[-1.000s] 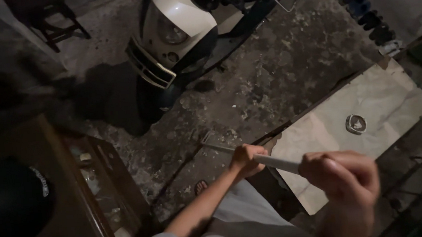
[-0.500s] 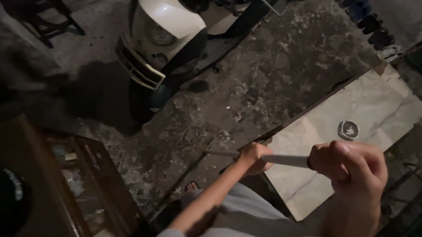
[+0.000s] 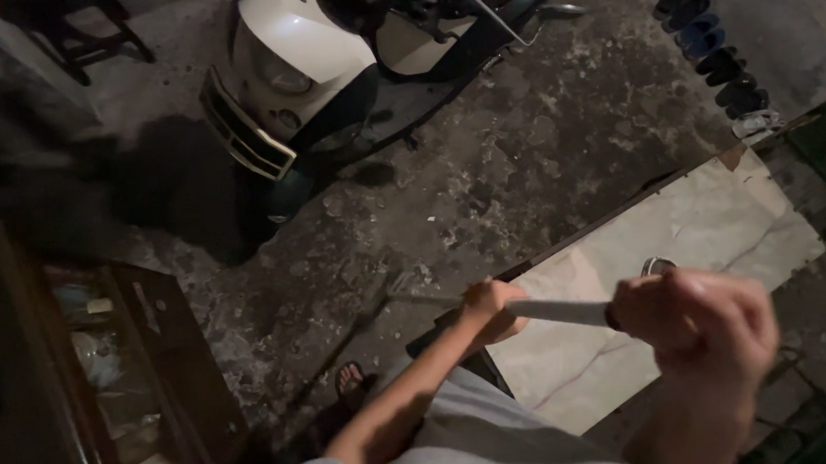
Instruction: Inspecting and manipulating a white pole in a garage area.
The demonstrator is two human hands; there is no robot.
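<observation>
Dim, stained concrete floor (image 3: 544,153), scooter (image 3: 302,64) far left. My left hand (image 3: 491,311) and right hand (image 3: 700,322) clench a thin pale rod (image 3: 559,313); it looks stiff and light, best gripped near both ends.

A long, pale, slender stick (image 3: 562,313) lies nearly level across the near middle of the scene. Its far-left tip looks thinner and darker.

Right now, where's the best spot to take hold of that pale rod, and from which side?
Grip the bare middle of the pale rod, between the left hand and right hand, probably from above. It lies nearly level, both hands wrap its ends, and only that short stretch shows free. Its far tip is too dim to judge.
</observation>
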